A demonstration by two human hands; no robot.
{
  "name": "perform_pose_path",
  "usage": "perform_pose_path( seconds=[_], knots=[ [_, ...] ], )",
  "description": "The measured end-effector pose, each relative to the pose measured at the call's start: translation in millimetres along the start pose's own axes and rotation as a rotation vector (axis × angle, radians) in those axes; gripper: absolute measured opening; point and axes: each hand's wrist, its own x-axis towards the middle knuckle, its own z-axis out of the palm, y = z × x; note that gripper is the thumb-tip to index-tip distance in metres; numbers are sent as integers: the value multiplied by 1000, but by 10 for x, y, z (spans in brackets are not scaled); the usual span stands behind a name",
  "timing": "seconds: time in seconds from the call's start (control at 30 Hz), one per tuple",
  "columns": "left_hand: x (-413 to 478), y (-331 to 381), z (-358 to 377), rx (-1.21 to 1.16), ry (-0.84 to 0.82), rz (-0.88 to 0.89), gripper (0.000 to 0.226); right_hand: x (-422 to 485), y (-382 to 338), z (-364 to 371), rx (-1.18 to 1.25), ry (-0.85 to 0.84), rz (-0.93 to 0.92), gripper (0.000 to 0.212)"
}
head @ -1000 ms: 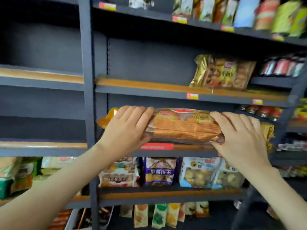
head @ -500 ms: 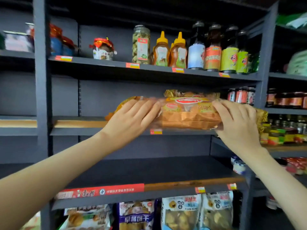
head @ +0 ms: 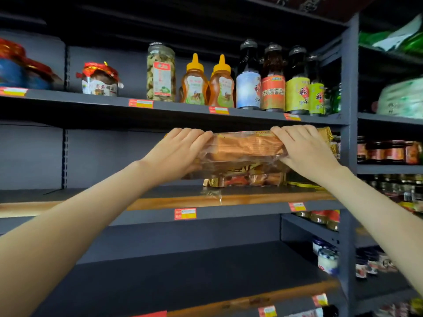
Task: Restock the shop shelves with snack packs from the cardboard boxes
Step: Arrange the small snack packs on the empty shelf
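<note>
**Orange snack pack going onto the stack**

Clear plastic wraps the orange snack pack [head: 248,146], which both hands hold lengthwise just under the shelf of bottles. The left hand [head: 177,154] grips its left end, fingers [head: 194,136] curled over the top and thumb below; the right hand [head: 304,152] grips the right end the same way. The pack sits on or just above other packs [head: 245,177] lying on the wood-edged shelf [head: 251,199]; contact cannot be told.

The risks, as I judge them:
- The wrapping looks slick, so a pack laid on a loose pile could slide forward off the shelf edge when released.
- The gap under the upper shelf [head: 183,108] looks tight; lifting too high could knock that shelf, where honey bottles [head: 208,84] and dark bottles [head: 272,81] stand near the front.
- Squeezing the ends hard could crush the brittle contents.
</note>
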Motion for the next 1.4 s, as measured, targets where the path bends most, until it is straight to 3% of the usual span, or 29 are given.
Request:
perform_pose_path(
  seconds=[0.3,0.43,0.6,0.7,0.8,0.97,1.03,1.1,1.2,1.3,1.4],
  knots=[
    [597,252,850,-20,-228,-70,75,39,408,1038,139,-172,-20,71],
    [728,413,1086,72,-220,-70,68,-33,484,1333,220,-209,27,75],
    [667,464,1115,228,-145,-68,73,-44,271,1338,309,-193,-47,96],
    [630,483,966,313,-107,-87,85,63,-131,1141,443,-132,-100,103],
    [575,540,695,334,-53,-93,77,206,-527,965,573,-1,-40,105],
    [284,646,332,406,186,-60,55,296,-821,810,637,187,56,82],
    [80,638,281,437,369,-187,60,239,-829,737,771,242,104,72],
    [-117,674,275,272,601,-445,77,126,-809,685,950,291,143,69],
    [-219,768,247,-361,752,-748,109,-67,-732,640,1135,360,179,76],
    [-200,754,269,-799,618,-643,122,-212,-627,631,1148,418,200,82],
    [-61,690,290,-709,554,-566,95,-317,-529,539,1032,327,279,91]
  ],
)
